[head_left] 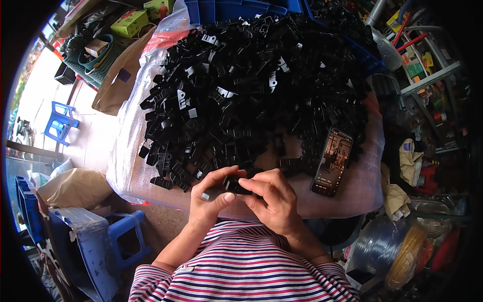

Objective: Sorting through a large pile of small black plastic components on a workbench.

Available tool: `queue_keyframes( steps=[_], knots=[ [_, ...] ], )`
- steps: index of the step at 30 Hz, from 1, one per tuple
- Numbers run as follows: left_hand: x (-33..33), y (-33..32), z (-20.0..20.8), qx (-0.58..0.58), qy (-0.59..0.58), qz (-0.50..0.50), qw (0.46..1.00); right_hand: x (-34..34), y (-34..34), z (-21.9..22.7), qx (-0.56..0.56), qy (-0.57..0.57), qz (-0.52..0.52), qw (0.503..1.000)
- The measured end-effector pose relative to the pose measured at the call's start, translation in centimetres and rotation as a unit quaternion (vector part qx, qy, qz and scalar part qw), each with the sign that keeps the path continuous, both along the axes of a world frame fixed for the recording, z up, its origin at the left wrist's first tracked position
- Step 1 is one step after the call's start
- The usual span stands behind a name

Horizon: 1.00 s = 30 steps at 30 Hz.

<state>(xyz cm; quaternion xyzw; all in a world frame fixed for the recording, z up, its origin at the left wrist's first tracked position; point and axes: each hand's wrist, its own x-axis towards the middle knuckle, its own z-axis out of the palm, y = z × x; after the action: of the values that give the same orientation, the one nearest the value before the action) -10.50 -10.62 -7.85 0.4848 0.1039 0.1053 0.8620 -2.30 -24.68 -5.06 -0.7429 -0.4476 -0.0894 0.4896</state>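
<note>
Close to my body, at the near edge of the covered work surface, my left hand (214, 195) is closed around a small black plastic part (234, 184) with a greyish flat end (210, 194) sticking out by the thumb. My right hand (271, 197) pinches the other side of the same part with thumb and forefinger. My fingers hide much of its shape. Just beyond both hands spreads a large heap of black plastic parts (241, 110), a few of them catching bright light.
To the right of the heap lies a phone (332, 161) with a lit screen. A blue bin (241, 11) stands at the far edge. Translucent woven sheeting (128, 146) covers the surface. Blue stools (126, 239) stand at left, clear tubing coils (380, 246) at lower right.
</note>
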Motion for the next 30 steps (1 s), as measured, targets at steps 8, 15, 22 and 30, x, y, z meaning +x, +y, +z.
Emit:
queue_keyframes(
  steps=[8,15,22,30],
  knots=[
    [-1.5,-0.8,0.4,0.136,0.011,0.041,0.990,-1.3,-0.3,0.0,-0.037,0.067,0.039,0.996],
    [-1.7,-0.4,0.0,0.068,0.005,0.066,0.996,-0.9,-0.9,-1.0,-0.016,0.356,0.119,0.927],
    [-0.1,2.3,1.0,-0.311,-0.101,0.010,0.945,3.4,2.7,-1.1,-0.153,-0.046,-0.073,0.984],
    [0.3,1.9,0.9,-0.084,-0.012,-0.020,0.996,0.4,1.1,2.8,-0.090,0.084,0.089,0.988]
  ],
)
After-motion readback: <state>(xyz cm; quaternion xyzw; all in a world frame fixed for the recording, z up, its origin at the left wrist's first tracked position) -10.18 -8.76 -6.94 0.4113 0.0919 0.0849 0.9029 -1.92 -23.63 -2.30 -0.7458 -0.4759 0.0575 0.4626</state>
